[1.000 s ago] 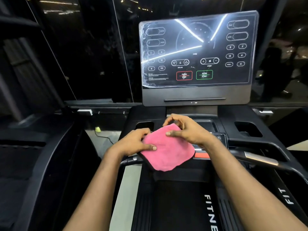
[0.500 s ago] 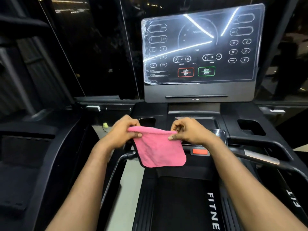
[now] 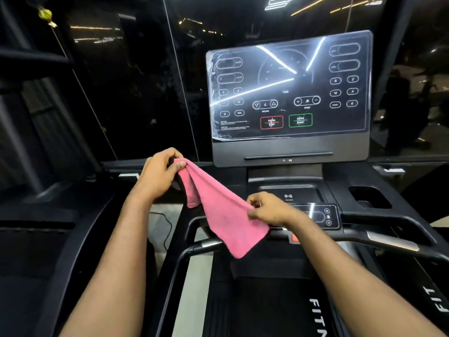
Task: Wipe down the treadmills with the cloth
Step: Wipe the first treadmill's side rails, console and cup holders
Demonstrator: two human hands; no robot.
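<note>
pink cloth (image 3: 220,215) spans left hand (image 3: 158,175) to right hand (image 3: 273,210).

Both bare forearms reach forward from the lower edge of the view. The left hand (image 3: 158,175) is the higher and farther of the two, its thumb and curled fingers pinching one corner of the cloth (image 3: 223,220). The right hand (image 3: 271,210) sits lower (knuckles up, wrist roughly level), its fingertips pinching the cloth's opposite edge.
</note>
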